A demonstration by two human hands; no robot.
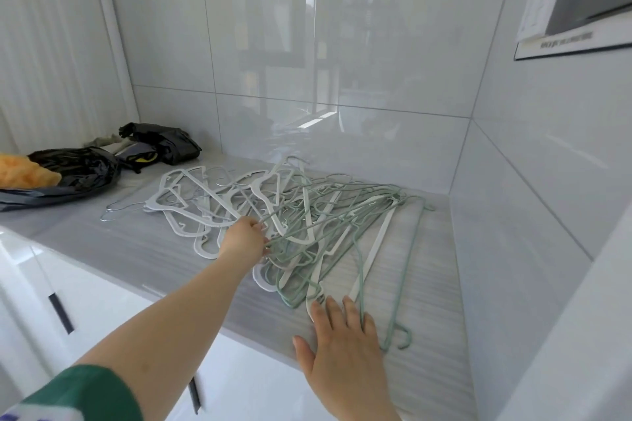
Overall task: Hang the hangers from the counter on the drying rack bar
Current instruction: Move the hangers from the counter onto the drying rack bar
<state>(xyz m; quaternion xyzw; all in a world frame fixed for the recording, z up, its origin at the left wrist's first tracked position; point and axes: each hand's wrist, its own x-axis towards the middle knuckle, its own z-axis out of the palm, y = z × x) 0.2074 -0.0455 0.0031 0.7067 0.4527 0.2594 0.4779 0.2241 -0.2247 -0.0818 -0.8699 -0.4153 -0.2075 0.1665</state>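
Pickup is proceeding; nothing is hanging yet as far as this view shows. Hangers (pixel 307 215) are lying in a tangled heap on the counter (pixel 136 249), with white hangers (pixel 191 195) mostly toward the left and green hangers (pixel 359 208) crossing over them toward the right corner. The left hand (pixel 244 239) is reaching into the middle of the heap, fingers curling round a few of the green ones. The right hand (pixel 342 338) is lying flat, fingers straight and spread, pressing the near ends of the heap by the counter edge and gripping nothing. The drying rack bar is not appearing in view. Judgement: the next move is calling for a slow lift with the flat hand pinning the rest, since the hooks are looking interlocked and extras could be dragging off the edge. Black bags (pixel 78 167) are sitting far left.
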